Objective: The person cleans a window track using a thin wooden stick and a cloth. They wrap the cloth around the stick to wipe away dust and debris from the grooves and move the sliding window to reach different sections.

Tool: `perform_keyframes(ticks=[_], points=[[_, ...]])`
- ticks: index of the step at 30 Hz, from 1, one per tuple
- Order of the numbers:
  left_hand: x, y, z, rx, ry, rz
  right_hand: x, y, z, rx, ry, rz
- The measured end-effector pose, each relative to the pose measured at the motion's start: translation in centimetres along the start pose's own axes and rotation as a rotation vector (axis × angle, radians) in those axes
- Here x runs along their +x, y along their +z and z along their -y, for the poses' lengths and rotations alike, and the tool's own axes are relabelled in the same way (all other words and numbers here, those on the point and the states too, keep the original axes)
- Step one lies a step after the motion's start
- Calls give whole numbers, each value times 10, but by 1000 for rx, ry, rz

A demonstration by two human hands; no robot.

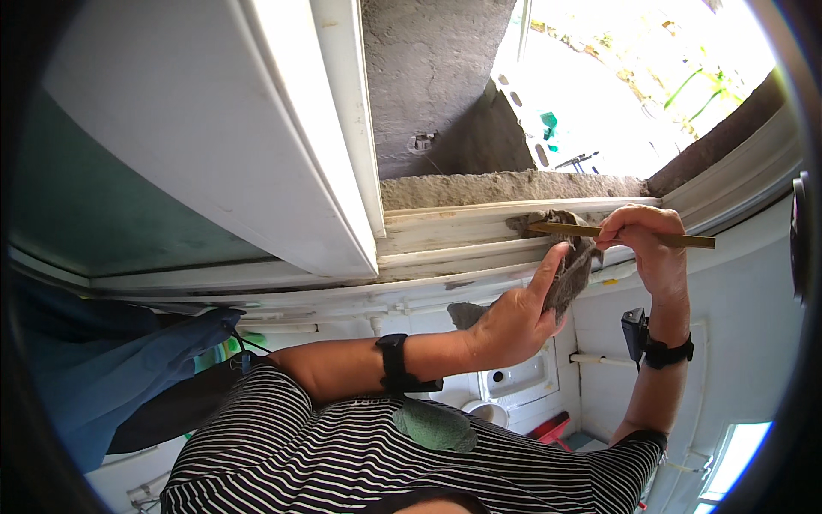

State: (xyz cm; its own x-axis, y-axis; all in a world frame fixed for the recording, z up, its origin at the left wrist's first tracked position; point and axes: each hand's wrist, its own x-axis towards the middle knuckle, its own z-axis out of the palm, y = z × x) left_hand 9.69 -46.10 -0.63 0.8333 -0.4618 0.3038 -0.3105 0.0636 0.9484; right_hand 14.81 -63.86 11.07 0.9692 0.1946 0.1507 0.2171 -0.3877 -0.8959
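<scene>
My left hand (517, 321) holds a dirty grey-brown cloth (571, 283), its index finger extended against the folds. The cloth lies across the white sliding-window track (456, 234), and another part of it hangs below my left hand. My right hand (648, 241) grips a thin, flat yellowish-brown stick (687, 241) that lies nearly level. The stick's left tip touches the bunched cloth in the track's groove. Dark grime marks the track. To the left stands the white frame of a window sash (321, 160) with a dark greenish pane.
Beyond the track runs a rough concrete ledge (507, 186), with a concrete wall (430, 83) and bright outdoor ground behind. Blue fabric (115, 366) hangs at the left. Below are a white squat toilet (514, 379), a white bucket (488, 411), a red object and pipes.
</scene>
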Motion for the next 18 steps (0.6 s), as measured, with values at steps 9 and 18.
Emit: perform_keyframes(ticks=[9, 18], points=[[-37, -25, -21, 137, 63, 111, 25, 18, -29, 521, 163, 140], [-49, -44, -30, 101, 1, 100, 57, 63, -18, 563, 218, 315]])
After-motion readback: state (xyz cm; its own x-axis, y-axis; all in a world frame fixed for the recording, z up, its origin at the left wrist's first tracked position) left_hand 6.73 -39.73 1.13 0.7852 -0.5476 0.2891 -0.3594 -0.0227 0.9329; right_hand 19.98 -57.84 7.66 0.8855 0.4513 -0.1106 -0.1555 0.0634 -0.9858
